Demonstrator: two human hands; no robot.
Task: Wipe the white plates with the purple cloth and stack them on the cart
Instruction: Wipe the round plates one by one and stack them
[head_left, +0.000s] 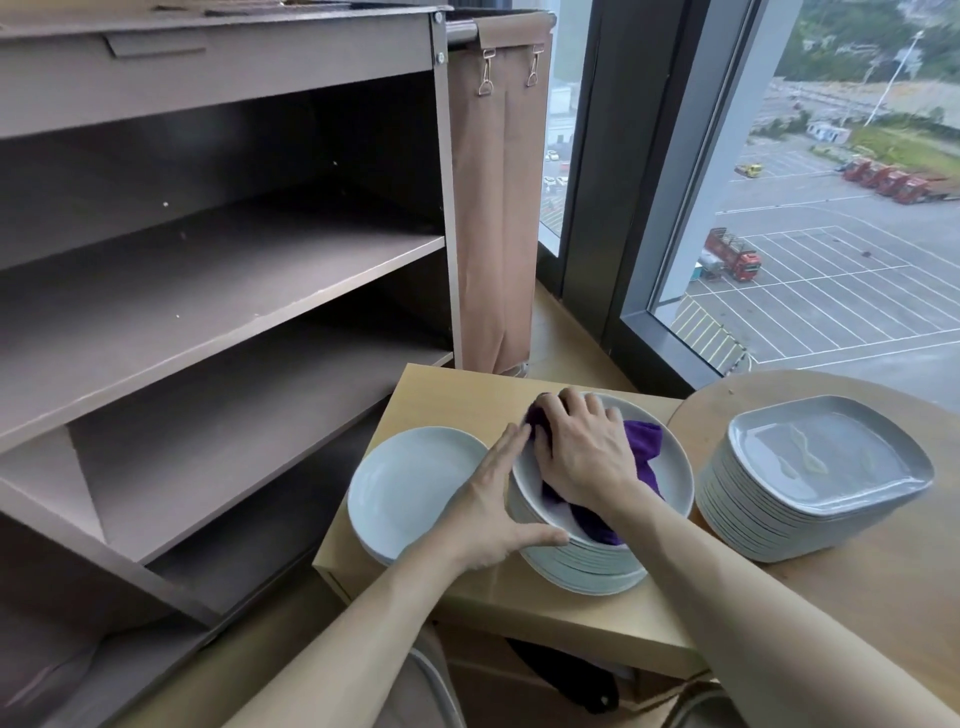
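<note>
**A:** Cloth position?
**B:** Purple cloth (645, 442) lies bunched in the top plate (678, 470) of the round stack (587, 574), mid surface (457, 397). Its long axis runs far-left to near-right.

**A:** Relative to the grips?
**B:** Mostly under the right grip (582, 454). Fingers curl over its far-left end and the tail trails out right and near of the palm. Left grip (496, 514) is spread, fingers straight along the plate's left rim, thumb at the near rim.

**A:** Surroundings?
**B:** Single plate (410, 488) just left, square plates (810, 499) right, cart (208, 291) left.

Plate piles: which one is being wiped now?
Only the middle round pile: the right hand grips the purple cloth inside its top plate while the left hand steadies its rim.
</note>
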